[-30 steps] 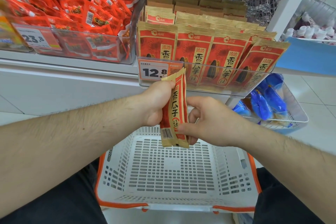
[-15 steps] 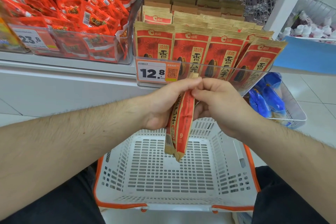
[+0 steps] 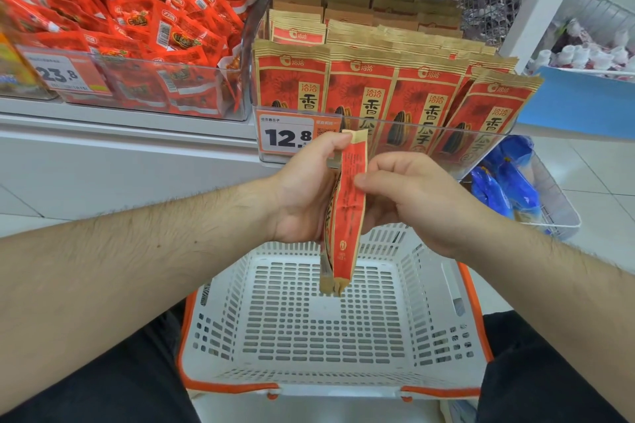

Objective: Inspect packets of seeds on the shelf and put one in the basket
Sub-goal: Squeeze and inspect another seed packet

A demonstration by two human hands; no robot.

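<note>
Below shelf (image 3: 130, 120), over basket (image 3: 426, 288): both hands pinching seed packet (image 3: 345, 216) edge-on; rotate slowly, then lower.

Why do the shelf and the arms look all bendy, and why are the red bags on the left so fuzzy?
Head view: a wide-angle lens bows the shelf edge and stretches the arms near the borders; the red snack bags at far left are smeared by blur, while the seed packet and white basket in the middle stay fairly sharp under even, soft light.
</note>
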